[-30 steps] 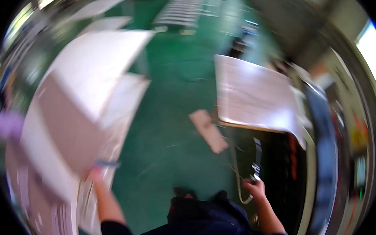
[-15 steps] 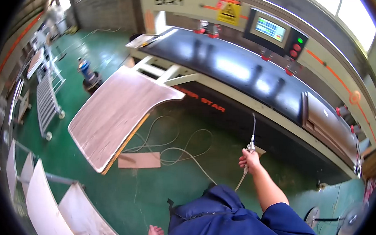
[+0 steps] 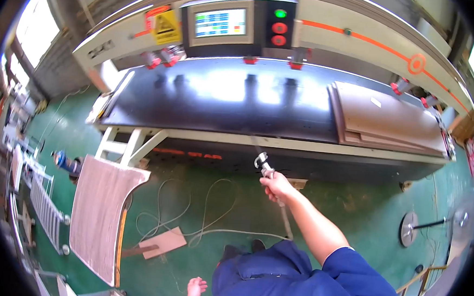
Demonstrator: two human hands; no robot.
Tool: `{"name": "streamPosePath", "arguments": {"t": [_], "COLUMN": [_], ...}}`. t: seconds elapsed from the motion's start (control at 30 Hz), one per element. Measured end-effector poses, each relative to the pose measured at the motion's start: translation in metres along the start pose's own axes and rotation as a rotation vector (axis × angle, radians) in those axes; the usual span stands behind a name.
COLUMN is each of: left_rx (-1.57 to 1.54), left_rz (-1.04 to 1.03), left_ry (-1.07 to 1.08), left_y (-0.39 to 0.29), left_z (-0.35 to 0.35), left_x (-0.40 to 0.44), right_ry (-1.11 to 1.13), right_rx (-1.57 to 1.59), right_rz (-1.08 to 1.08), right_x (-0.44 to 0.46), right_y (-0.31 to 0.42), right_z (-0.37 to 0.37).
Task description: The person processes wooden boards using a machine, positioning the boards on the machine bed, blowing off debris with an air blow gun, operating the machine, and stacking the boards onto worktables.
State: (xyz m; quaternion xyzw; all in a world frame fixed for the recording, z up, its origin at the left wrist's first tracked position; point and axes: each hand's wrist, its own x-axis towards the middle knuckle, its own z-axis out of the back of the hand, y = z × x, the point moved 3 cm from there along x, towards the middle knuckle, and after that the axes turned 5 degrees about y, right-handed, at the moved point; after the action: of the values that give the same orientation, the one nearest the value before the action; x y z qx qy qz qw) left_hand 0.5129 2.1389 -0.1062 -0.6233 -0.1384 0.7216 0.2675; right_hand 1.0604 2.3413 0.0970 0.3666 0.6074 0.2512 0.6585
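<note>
My right hand (image 3: 276, 186) is wrapped round an air blow gun (image 3: 263, 163), held out in front of the machine's front edge. Its thin nozzle points up toward the black machine bed (image 3: 218, 103) and is smeared by motion. From the grip a pale hose (image 3: 285, 221) runs down toward my body. Low in the view, my left hand (image 3: 196, 287) hangs beside my blue clothing, fingers loosely apart and nothing in them.
Brown panels (image 3: 390, 119) lie stacked on the bed's right end. A control screen (image 3: 220, 24) sits above it. At left stands a curved wood-grain board (image 3: 97, 215). Looped hose and a small board (image 3: 169, 242) lie on the green floor. A pedestal fan (image 3: 408, 229) stands at right.
My view has swung to the right, bringing the machine square in front of me. The blow gun stays in my right hand and now tilts leftward. My left hand remains low.
</note>
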Motion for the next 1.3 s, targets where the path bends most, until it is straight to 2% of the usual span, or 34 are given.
{"name": "streamPosePath", "arguments": {"t": [0.07,0.1,0.2,0.23,0.27,0.33,0.37,0.47,0.57,0.7,0.8,1.0,1.07,1.13,1.17,1.3], "left_rx": [0.033,0.064,0.436,0.279,0.217,0.316,0.360,0.348,0.343,0.430,0.413,0.485,0.461,0.535,0.455,0.325], "left_rz": [0.011,0.029,0.070,0.162,0.126,0.056,0.030,-0.163,-0.276,-0.387,-0.409,-0.443,-0.443,-0.590,-0.627,-0.690], "left_ry": [0.072,0.098,0.288,0.178,0.168,0.164,0.194,0.331,0.646,1.000,1.122,0.977,0.957,0.762,0.701,0.597], "left_y": [-0.008,-0.013,-0.103,-0.137,-0.079,-0.129,-0.163,-0.312,-0.431,-0.519,-0.540,-0.544,-0.544,-0.538,-0.533,-0.513], "left_z": [-0.016,-0.021,-0.047,-0.064,-0.028,-0.041,-0.055,-0.163,-0.297,-0.477,-0.592,-0.770,-0.797,-0.817,-0.821,-0.798], "left_x": [0.012,0.019,-0.013,-0.027,0.071,0.112,0.124,0.105,0.072,0.009,-0.034,-0.057,-0.064,-0.035,-0.018,-0.040], "right_ry": [-0.404,-0.503,-0.317,-0.309,-0.371,-0.491,-0.546,-0.718,-0.882,-1.021,-1.077,-1.100,-1.133,-1.173,-1.191,-1.291], "right_rx": [0.197,0.219,0.245,0.215,0.215,0.217,0.315,0.521,0.593,0.671,0.722,0.875,0.853,0.858,0.877,0.889], "right_rz": [0.111,0.134,0.171,0.148,0.131,0.093,0.117,0.151,0.152,0.189,0.211,0.288,0.272,0.248,0.251,0.240], "right_x": [-0.001,-0.002,-0.026,-0.042,-0.054,-0.074,-0.084,-0.104,-0.124,-0.141,-0.145,-0.159,-0.168,-0.179,-0.186,-0.209], "right_y": [-0.011,-0.021,-0.045,-0.049,-0.057,-0.076,-0.086,-0.120,-0.132,-0.138,-0.141,-0.154,-0.170,-0.177,-0.178,-0.195], "right_z": [0.037,0.058,0.107,0.118,0.130,0.154,0.164,0.196,0.222,0.253,0.278,0.363,0.407,0.449,0.469,0.552]}}
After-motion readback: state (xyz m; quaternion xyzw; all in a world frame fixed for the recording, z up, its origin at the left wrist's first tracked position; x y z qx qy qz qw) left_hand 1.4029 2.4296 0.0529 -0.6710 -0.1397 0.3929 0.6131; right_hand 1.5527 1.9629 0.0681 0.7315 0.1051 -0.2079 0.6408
